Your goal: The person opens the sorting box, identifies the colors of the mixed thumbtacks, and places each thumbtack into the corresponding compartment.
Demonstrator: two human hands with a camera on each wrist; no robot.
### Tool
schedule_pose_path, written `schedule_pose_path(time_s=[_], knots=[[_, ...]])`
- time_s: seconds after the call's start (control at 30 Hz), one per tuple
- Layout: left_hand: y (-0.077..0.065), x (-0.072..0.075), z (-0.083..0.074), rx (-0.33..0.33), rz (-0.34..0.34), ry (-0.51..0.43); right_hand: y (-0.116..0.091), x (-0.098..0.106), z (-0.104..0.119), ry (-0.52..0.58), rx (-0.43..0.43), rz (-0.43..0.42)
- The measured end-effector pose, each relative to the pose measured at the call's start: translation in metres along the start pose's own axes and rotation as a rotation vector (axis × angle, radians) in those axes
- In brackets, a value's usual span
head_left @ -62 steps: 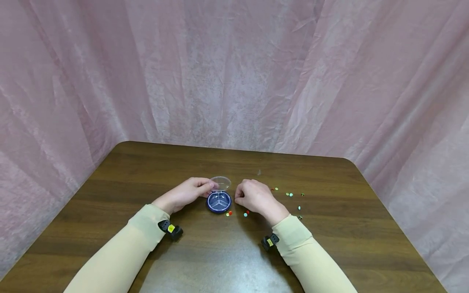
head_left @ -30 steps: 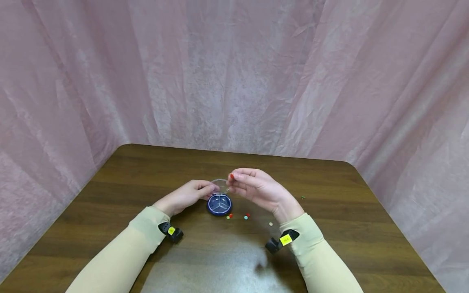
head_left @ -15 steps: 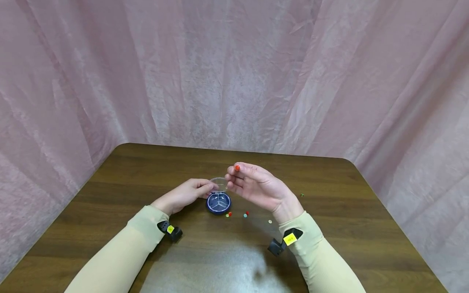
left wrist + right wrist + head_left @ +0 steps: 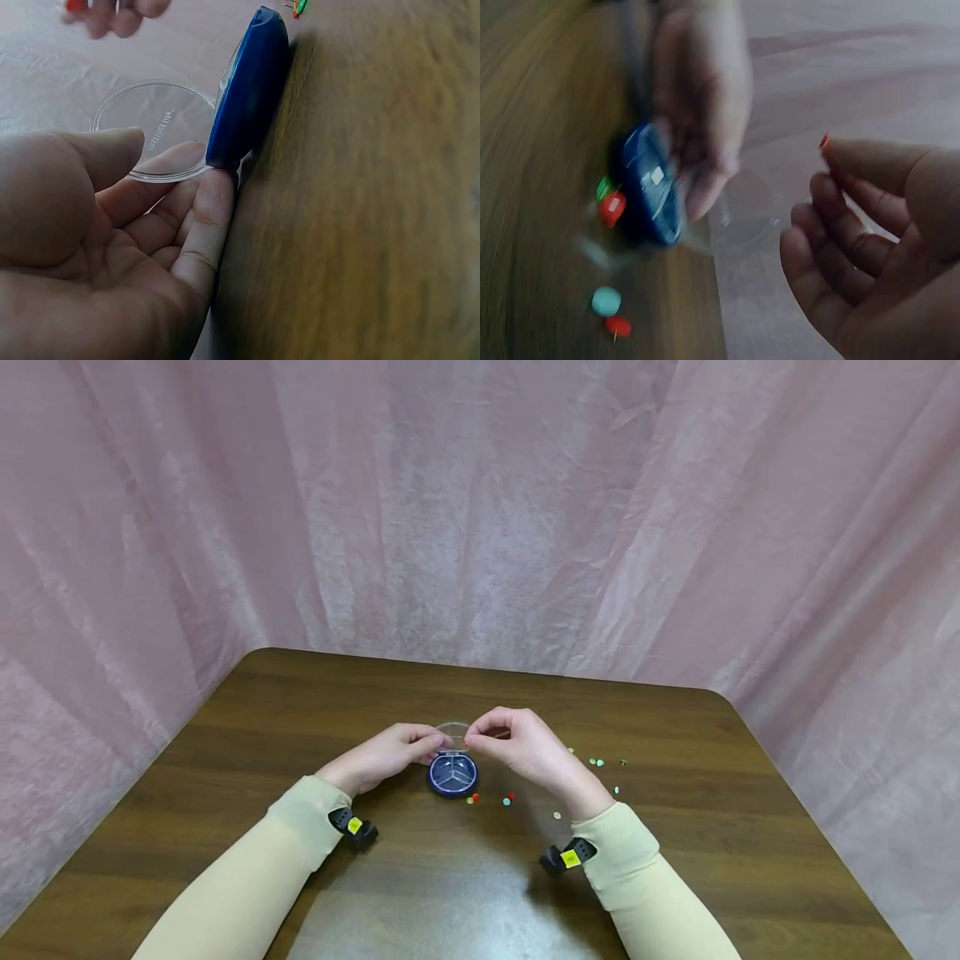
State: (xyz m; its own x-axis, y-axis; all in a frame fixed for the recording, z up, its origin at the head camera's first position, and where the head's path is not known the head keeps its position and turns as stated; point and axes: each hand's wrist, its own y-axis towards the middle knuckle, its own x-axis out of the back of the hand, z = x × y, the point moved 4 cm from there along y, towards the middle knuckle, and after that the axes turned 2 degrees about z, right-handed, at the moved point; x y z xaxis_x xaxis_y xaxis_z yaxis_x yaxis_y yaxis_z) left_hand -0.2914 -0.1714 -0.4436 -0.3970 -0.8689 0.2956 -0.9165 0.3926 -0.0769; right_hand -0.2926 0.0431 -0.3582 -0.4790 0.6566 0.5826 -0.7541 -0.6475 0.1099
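Observation:
A round dark blue case (image 4: pixel 453 789) with three compartments sits on the table, its clear round lid (image 4: pixel 154 112) raised. My left hand (image 4: pixel 386 756) pinches the lid between thumb and fingers, with fingertips right by the hinge. My right hand (image 4: pixel 525 752) is just right of the lid, above the table, pinching a small red thumbtack (image 4: pixel 824 140) between thumb and forefinger. The other fingers of that hand are loosely bent. Just in front of the case lie a red thumbtack (image 4: pixel 613 207) and a green one (image 4: pixel 603 187).
Further right of those, a pale blue thumbtack (image 4: pixel 506 802) and a red one (image 4: pixel 512 796) lie together. A pale thumbtack (image 4: pixel 557 816) lies nearer the right wrist. Several green and bluish tacks (image 4: pixel 599 763) are scattered to the right on the wooden table (image 4: pixel 675 860). A pink curtain (image 4: pixel 480 527) hangs behind.
My right hand has risen from the table with the red thumbtack, turned palm-side into view, then turned back and come down beside the lid. My left hand and the case have stayed put.

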Motion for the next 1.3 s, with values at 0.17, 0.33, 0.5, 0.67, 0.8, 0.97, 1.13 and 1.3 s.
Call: schedule_pose_path(time_s=[0.17, 0.33, 0.5, 0.67, 0.8, 0.97, 1.13, 1.3], knots=[[-0.001, 0.0, 0.0, 0.004, -0.002, -0.017, 0.003, -0.013, -0.001, -0.456, 0.05, -0.081], [-0.002, -0.001, 0.0, 0.004, -0.006, -0.021, 0.005, -0.024, -0.007, -0.682, 0.085, -0.104], [-0.002, -0.001, -0.001, 0.014, -0.012, -0.013, 0.004, -0.031, -0.011, -0.761, 0.111, -0.099], [-0.003, -0.002, -0.003, 0.022, -0.013, -0.005, 0.004, -0.035, -0.013, -0.807, 0.134, -0.111], [-0.002, -0.002, -0.003, 0.028, -0.013, -0.004, 0.005, -0.038, -0.016, -0.839, 0.14, -0.099], [-0.002, -0.002, -0.002, 0.017, -0.009, -0.009, 0.005, -0.041, -0.02, -0.851, 0.141, -0.087], [-0.002, -0.002, -0.002, 0.02, -0.012, -0.006, 0.005, -0.042, -0.022, -0.852, 0.143, -0.092], [-0.002, -0.002, 0.0, 0.02, -0.014, -0.004, 0.004, -0.041, -0.021, -0.844, 0.164, -0.079]])
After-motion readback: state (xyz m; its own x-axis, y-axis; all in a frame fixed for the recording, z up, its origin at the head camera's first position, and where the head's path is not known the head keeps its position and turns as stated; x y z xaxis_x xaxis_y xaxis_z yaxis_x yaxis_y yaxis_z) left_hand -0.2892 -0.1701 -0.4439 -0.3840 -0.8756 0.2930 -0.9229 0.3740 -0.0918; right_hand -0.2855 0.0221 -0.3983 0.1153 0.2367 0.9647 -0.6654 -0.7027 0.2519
